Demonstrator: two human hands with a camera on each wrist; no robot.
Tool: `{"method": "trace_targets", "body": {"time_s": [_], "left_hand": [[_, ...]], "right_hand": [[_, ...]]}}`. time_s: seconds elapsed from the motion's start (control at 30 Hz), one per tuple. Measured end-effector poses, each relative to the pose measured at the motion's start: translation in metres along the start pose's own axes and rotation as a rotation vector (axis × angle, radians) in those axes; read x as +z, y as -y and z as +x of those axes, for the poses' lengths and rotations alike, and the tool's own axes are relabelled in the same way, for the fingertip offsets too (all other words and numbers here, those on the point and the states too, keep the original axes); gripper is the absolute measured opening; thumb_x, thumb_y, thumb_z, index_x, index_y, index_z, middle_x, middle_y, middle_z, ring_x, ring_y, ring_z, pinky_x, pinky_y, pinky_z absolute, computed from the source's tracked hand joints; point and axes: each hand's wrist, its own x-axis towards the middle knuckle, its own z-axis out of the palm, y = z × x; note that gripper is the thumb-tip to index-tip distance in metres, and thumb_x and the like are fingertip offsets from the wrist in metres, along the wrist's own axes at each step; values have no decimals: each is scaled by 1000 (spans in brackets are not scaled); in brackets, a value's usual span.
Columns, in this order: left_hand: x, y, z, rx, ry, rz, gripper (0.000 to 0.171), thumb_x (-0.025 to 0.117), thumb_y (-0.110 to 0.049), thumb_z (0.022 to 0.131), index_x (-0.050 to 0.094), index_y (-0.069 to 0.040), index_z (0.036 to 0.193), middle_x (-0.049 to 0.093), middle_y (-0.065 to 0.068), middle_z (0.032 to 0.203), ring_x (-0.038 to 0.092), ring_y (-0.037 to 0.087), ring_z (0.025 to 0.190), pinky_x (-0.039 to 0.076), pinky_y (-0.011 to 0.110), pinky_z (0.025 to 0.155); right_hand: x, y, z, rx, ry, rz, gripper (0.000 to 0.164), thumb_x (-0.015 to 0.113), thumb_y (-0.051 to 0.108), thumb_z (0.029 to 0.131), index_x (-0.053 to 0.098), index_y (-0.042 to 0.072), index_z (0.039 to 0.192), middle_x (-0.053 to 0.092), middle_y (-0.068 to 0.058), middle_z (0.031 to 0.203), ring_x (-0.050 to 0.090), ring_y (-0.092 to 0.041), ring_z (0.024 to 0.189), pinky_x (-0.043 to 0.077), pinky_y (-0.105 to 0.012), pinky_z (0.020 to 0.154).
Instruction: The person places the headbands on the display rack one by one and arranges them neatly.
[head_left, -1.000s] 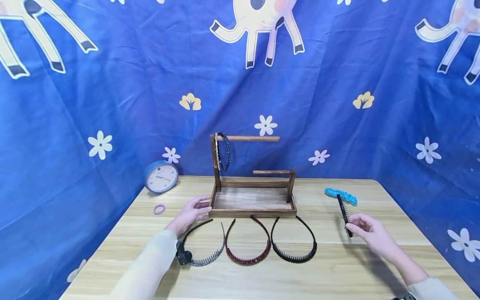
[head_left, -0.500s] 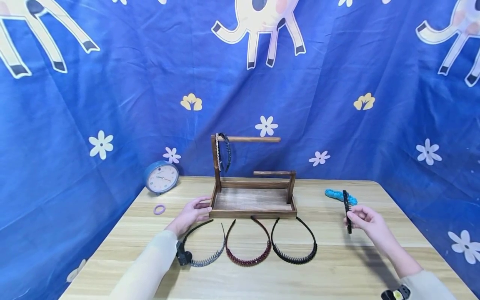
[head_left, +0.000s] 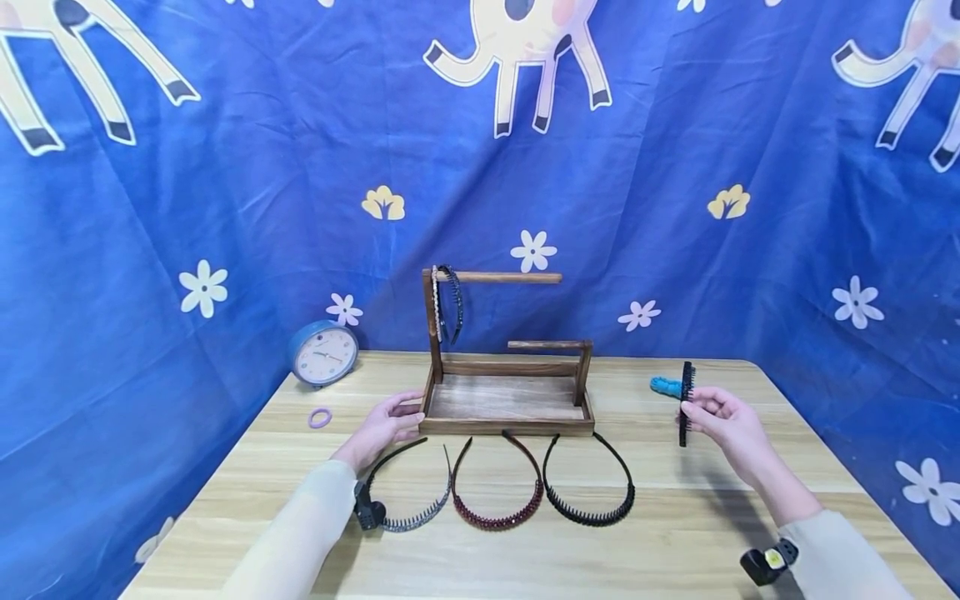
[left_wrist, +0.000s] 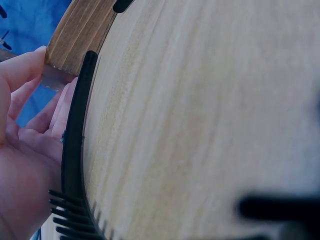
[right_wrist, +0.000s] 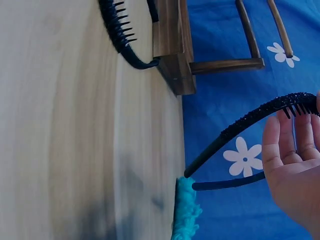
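Note:
In the head view my right hand [head_left: 726, 425] pinches a black toothed headband [head_left: 686, 404], raised over the right of the table and seen edge-on. The right wrist view shows its beaded band [right_wrist: 260, 111], with teeth beside the fingers and both ends pointing away. My left hand [head_left: 384, 427] touches the left front corner of a dark wooden rack [head_left: 506, 427], fingers nearly straight. On the rack's upper bar [head_left: 510, 277] hang a pearly white headband [head_left: 434, 304] and a dark blue toothed one [head_left: 456, 304]. The lower bar [head_left: 547, 344] bears nothing.
Before the rack lie a grey headband [head_left: 412, 523], a dark red one [head_left: 491, 524] and a black one [head_left: 592, 519]. A blue fluffy band [head_left: 664, 385] lies behind the raised headband. A clock [head_left: 324, 356] and purple ring [head_left: 319, 417] are at left.
My right hand has moved away from me and slightly left with the black headband, turning it from slanted to upright in the head view. My left hand and the rack have stayed put.

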Motion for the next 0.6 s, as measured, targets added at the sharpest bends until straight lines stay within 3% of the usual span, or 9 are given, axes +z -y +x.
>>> {"method": "trace_targets", "body": {"time_s": [0.6], "left_hand": [[0,0,-1,-1,2,-27,57,57,-3,90,31,0,141,34,30,138,44,36,119,48,44,92]], "right_hand": [[18,16,36,-16,46,155,14,54,-3,91,57,3,103,68,-4,88,67,-16,79,56,-23,70]]}}
